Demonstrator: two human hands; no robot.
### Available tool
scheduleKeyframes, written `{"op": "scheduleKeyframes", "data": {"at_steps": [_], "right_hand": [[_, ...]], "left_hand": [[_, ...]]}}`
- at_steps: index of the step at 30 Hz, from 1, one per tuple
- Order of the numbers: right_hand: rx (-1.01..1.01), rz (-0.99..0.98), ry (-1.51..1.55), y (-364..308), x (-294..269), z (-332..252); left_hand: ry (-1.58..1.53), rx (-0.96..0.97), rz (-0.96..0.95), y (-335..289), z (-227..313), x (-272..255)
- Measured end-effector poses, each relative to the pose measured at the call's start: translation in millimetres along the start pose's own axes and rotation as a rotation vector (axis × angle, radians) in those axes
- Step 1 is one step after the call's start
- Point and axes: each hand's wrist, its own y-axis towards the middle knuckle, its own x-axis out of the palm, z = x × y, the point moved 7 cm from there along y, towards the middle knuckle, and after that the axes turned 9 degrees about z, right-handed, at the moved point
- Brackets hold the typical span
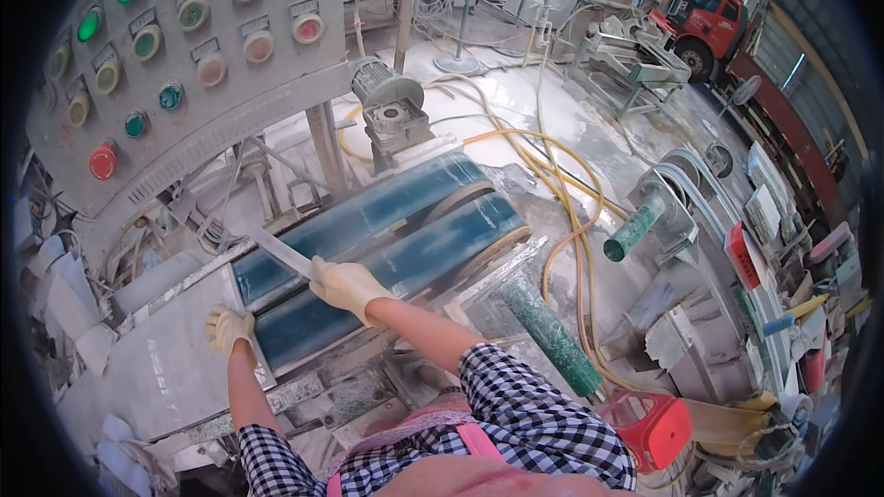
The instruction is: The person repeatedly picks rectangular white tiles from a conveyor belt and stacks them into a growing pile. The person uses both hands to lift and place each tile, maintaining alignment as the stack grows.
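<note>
My right hand (346, 289), in a cream glove, is closed round the near end of a flat, pale grey strip (279, 252). The strip slants up and to the left over two blue conveyor belts (396, 262). In a matching glove, my left hand (229, 329) lies on the edge of a grey metal table (170, 359), beside the left end of the nearer belt. Its fingers look slightly apart, and I see nothing held in them. The underside of the left hand is hidden.
A control panel (207, 37) with coloured buttons stands at upper left, two of them lit green. Past the belts sits a grey motor (391, 101). Yellow hoses (552, 166) cross the floor. Green rollers (552, 336) and a red stool (656, 428) are at right; a red truck (709, 23) stands farther off.
</note>
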Motion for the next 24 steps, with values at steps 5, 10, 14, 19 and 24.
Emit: {"op": "scheduleKeyframes", "data": {"at_steps": [5,10,14,19,24], "right_hand": [[0.018,-0.008,-0.009,0,-6,4],[0.018,-0.02,0.029,-1,-2,5],[0.008,0.021,0.0,4,-3,9],[-0.001,-0.005,0.005,5,-4,13],[-0.006,0.027,-0.016,0,-14,12]], "left_hand": [[0.101,-0.022,-0.171,11,24,0],[-0.323,-0.192,-0.223,25,13,30],[-0.611,0.118,-0.082,65,-5,18],[-1.226,0.127,-0.299,79,-18,16],[-1.596,0.097,-0.518,10,63,37]]}}
